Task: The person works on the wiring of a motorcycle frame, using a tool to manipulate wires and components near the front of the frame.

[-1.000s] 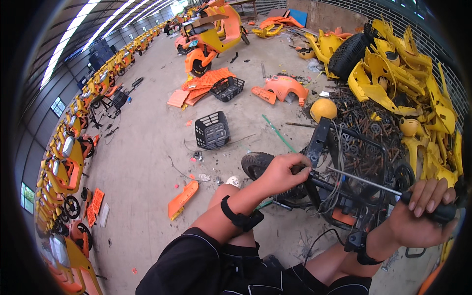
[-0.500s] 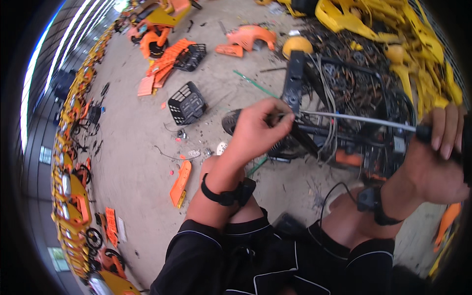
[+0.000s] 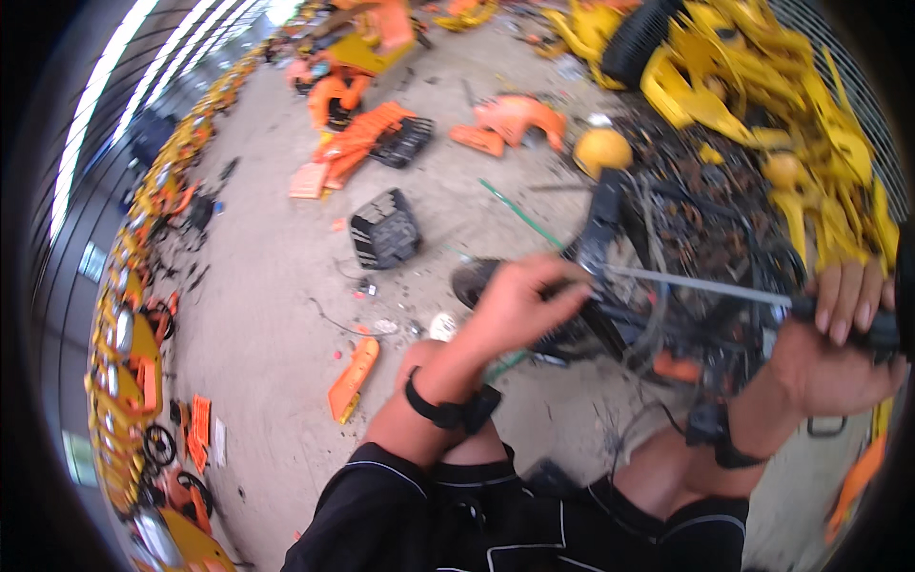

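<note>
One screwdriver (image 3: pixel 732 290) (plus two black baskets (image 3: pixel 389 234) (image 3: pixel 401 145))

On my feed, my left forearm (image 3: pixel 462 360) slants up and rightward, the left grip (image 3: pixel 529 300) blurred, thumb and forefinger drawn close at their tips. My right forearm (image 3: pixel 772 405) reaches out toward the far right, its wrist bent; the right grip (image 3: pixel 827 367) is curled closed, fingernails facing me.

We are finding the left hand (image 3: pixel 524 300) blurred, its fingertips concealing whether they are pinching anything. We are losing the long shaft's (image 3: pixel 705 284) tip in blur beside the black frame (image 3: pixel 604 210). The right hand (image 3: pixel 831 357) is partly covering the black handle (image 3: pixel 877 332). Distant scooters (image 3: pixel 224 95) are appearing too small to separate.
</note>
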{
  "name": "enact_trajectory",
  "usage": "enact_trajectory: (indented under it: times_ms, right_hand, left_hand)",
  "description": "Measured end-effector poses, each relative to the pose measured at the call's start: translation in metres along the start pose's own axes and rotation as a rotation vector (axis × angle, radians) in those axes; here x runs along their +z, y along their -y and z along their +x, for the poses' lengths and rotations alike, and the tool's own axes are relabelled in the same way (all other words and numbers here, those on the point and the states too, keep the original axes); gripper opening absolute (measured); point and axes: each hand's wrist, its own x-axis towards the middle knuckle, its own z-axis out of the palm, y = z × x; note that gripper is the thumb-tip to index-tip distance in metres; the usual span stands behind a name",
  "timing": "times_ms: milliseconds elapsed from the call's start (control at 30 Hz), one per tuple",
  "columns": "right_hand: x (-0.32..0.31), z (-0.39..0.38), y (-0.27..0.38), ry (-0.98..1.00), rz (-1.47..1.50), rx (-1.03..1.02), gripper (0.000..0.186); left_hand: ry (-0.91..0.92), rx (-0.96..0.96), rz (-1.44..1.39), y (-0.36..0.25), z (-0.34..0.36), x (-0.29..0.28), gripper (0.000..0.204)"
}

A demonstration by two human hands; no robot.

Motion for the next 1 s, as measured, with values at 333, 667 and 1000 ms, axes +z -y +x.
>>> enact_trajectory:
  times_ms: [333,667,1000]
  right_hand:
    - [-0.004,-0.001,-0.004,0.207,0.073,-0.017,0.031]
    - [-0.002,-0.003,0.001,0.228,0.098,0.027,0.028]
    - [0.000,-0.004,-0.001,0.186,0.106,0.056,0.031]
  left_hand:
    - [-0.004,-0.040,-0.120,-0.006,-0.003,0.002,0.014]
    - [-0.003,0.049,0.059,-0.013,0.002,0.008,0.012]
    - [0.030,-0.128,-0.096,-0.014,0.000,0.008,0.015]
